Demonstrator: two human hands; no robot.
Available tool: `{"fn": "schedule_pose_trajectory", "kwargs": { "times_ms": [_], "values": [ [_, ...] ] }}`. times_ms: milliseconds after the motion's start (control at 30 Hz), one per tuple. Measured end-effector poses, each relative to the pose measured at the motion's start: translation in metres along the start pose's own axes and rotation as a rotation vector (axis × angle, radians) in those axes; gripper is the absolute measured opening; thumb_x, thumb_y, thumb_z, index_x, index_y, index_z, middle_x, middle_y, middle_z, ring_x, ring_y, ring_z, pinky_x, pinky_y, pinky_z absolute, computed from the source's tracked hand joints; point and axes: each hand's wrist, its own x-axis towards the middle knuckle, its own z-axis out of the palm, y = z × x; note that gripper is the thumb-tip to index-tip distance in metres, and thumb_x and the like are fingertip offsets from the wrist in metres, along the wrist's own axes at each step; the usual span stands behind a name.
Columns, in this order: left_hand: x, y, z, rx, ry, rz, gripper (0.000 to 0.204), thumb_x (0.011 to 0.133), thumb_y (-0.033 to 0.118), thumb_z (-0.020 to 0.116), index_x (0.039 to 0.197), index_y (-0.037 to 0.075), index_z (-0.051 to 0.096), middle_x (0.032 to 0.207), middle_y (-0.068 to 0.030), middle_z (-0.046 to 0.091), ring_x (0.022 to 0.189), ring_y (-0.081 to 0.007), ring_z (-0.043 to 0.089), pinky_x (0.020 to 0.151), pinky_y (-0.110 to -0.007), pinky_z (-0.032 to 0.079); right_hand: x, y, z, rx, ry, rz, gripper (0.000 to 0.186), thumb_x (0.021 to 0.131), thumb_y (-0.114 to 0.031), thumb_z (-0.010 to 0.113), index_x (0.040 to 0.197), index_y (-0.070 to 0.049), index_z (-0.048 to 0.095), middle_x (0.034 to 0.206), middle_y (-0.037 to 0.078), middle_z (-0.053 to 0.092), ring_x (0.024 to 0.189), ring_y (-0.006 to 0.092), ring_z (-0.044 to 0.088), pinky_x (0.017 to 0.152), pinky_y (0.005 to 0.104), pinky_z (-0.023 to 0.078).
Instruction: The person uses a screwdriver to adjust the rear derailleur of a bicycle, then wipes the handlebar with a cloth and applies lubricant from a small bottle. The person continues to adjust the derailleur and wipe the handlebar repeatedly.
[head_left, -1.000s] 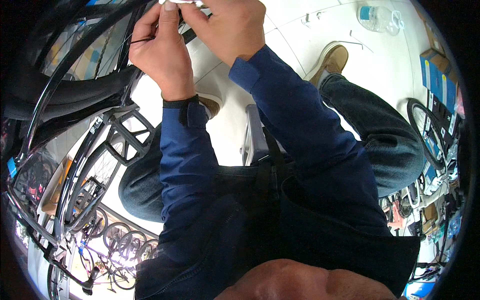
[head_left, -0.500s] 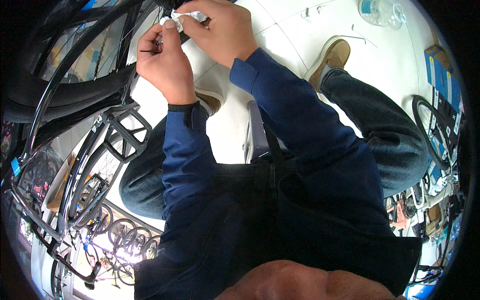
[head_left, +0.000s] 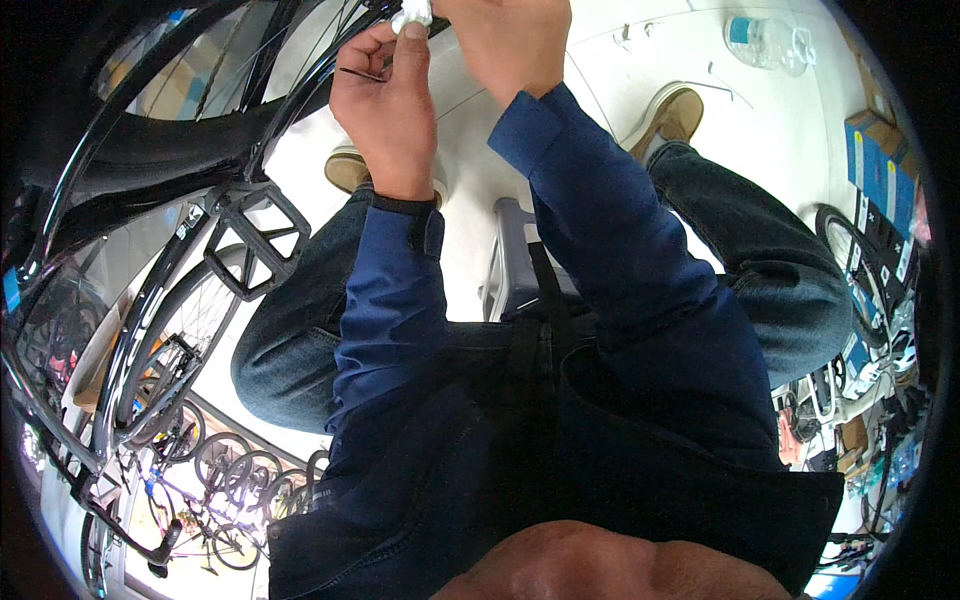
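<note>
Both my hands are raised at the top of the head view, against a black bicycle wheel rim (head_left: 300,90). My left hand (head_left: 385,105) pinches a small white wad, perhaps a cloth (head_left: 412,14), at its fingertips, and a thin dark rod (head_left: 362,73) lies across its fingers. My right hand (head_left: 505,45) is closed just to the right of the white wad, its fingertips cut off by the top edge. What it grips is hidden. Dark blue sleeves cover both forearms.
A black bicycle frame (head_left: 120,160) with a flat pedal (head_left: 250,240) fills the left side. I sit on a grey stool (head_left: 512,265), brown shoes (head_left: 672,118) on a white floor. A plastic bottle (head_left: 765,42) lies at upper right. More bicycles (head_left: 210,480) stand at lower left; boxes (head_left: 878,170) at right.
Both hands have moved up and to the right along the wheel rim, toward the top edge. The white wad stays at my left fingertips.
</note>
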Motion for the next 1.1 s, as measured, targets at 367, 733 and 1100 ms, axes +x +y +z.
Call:
{"fn": "schedule_pose_trajectory", "kwargs": {
  "times_ms": [367,733,1100],
  "values": [
    [0.001,-0.006,-0.002,-0.11,0.094,-0.003,0.017,0.095,0.012,0.076,0.104,0.002,0.066,0.088,-0.0016,0.07,0.066,-0.0026,0.056,0.052,-0.017,0.041,-0.003,0.003,0.019,-0.173,0.056,-0.186,0.009,0.089,-0.002,0.076,0.096,-0.001,0.07,0.077,0.0,0.068,0.068,0.0042,0.061,0.059,0.0222,0.049],
    [-0.007,0.003,-0.001,-0.176,0.106,-0.098,0.012,0.098,0.016,0.07,0.103,0.005,0.066,0.09,-0.0041,0.074,0.058,-0.0015,0.051,0.046,-0.019,0.037,0.006,0.007,0.013,-0.205,0.062,-0.301,0.011,0.09,-0.002,0.074,0.101,-0.002,0.071,0.083,0.002,0.069,0.07,0.0045,0.06,0.062,0.0231,0.049],
    [-0.038,0.04,-0.027,-0.074,0.09,-0.259,0.019,0.101,0.028,0.067,0.108,0.011,0.061,0.081,0.0058,0.054,0.061,-0.0039,0.043,0.054,-0.022,0.037,-0.018,0.007,-0.027,0.117,-0.407,0.236,0.025,0.101,-0.014,0.068,0.121,0.0,0.07,0.099,0.006,0.073,0.089,0.0144,0.071,0.086,0.0317,0.063]
  ]
}}
